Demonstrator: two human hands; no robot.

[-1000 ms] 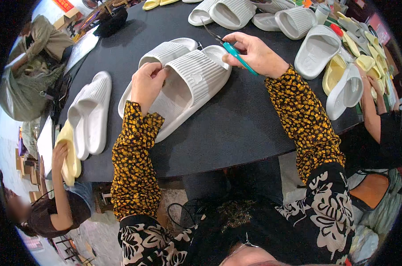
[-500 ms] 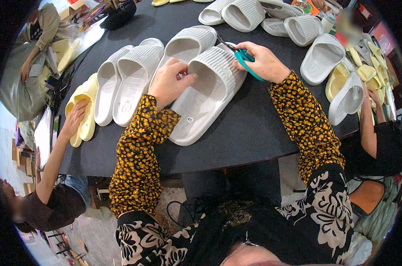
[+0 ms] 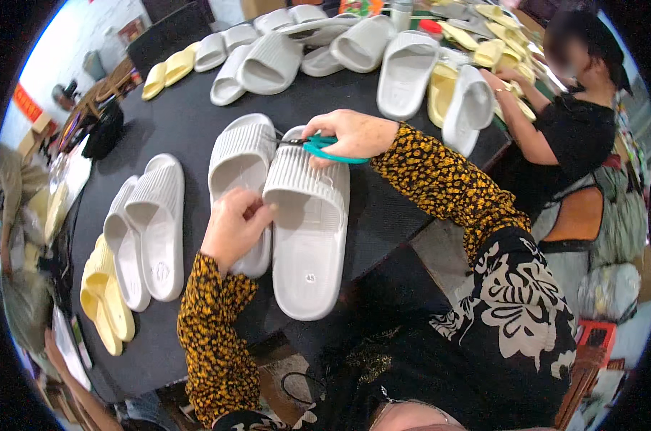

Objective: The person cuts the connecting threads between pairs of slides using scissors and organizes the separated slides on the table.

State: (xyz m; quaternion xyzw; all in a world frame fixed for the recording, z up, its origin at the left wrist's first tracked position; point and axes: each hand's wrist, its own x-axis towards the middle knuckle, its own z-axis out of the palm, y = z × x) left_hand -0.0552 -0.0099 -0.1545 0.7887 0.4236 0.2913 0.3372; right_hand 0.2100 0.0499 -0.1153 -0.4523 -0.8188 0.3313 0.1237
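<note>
My right hand (image 3: 343, 136) is closed round teal-handled scissors (image 3: 332, 152), above the toe end of a grey slide sandal (image 3: 311, 251). Their dark blades point left across the gap toward a second grey slide sandal (image 3: 243, 154). My left hand (image 3: 232, 226) has its fingers curled over that second sandal, its thumb beside the first sandal's strap edge. Whatever lies between its fingertips is too small or hidden to tell. Both sandals lie sole down, side by side, on the dark table (image 3: 196, 302).
Left of my hands lie a grey pair (image 3: 153, 237) and a yellow pair of slides (image 3: 106, 294). Several more grey slides (image 3: 271, 65) line the far side. At the right, a person in black (image 3: 548, 129) reaches among yellow slides (image 3: 490, 54). A black bag (image 3: 104, 129) rests at the far left.
The view has turned, so the table and sandals sit differently in it. My hands stay at the same two sandals, and the scissors blades now reach toward the left sandal's toe.
</note>
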